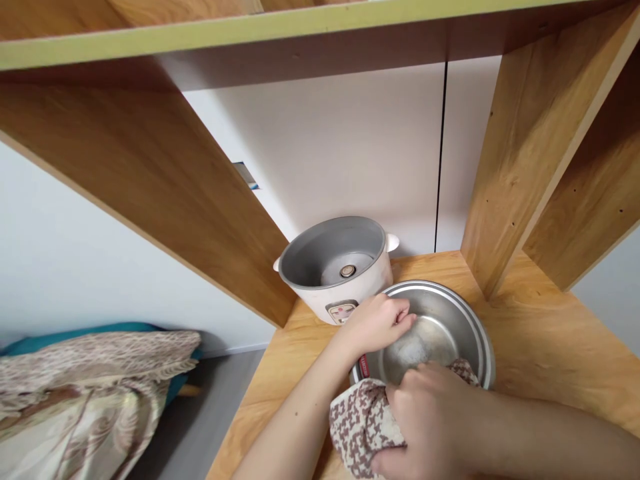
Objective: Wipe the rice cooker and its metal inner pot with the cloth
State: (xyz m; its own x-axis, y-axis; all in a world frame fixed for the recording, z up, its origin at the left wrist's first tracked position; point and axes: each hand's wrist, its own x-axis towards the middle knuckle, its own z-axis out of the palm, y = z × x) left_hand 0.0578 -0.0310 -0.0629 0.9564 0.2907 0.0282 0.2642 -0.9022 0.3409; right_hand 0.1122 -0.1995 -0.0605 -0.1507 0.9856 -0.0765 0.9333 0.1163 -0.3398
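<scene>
A silver metal inner pot (473,313) sits on the wooden tabletop, its inside facing up. My left hand (377,323) is closed at the pot's left rim, with the thumb and curled fingers over the inside. A brown-and-cream patterned cloth (357,420) is bunched in my right hand (425,413), which lies over the pot's near rim. Part of the cloth shows on the pot's inner side as well. Touching or just behind the pot stands a white rice cooker body (310,300), lidless, its grey inside and round centre piece visible.
A wooden shelf board (320,40) spans overhead. Upright wooden panels rise at left (150,193) and right (530,147), with a white wall (350,147) behind. On the floor side at lower left, a fringed patterned cover (100,373) lies over something teal.
</scene>
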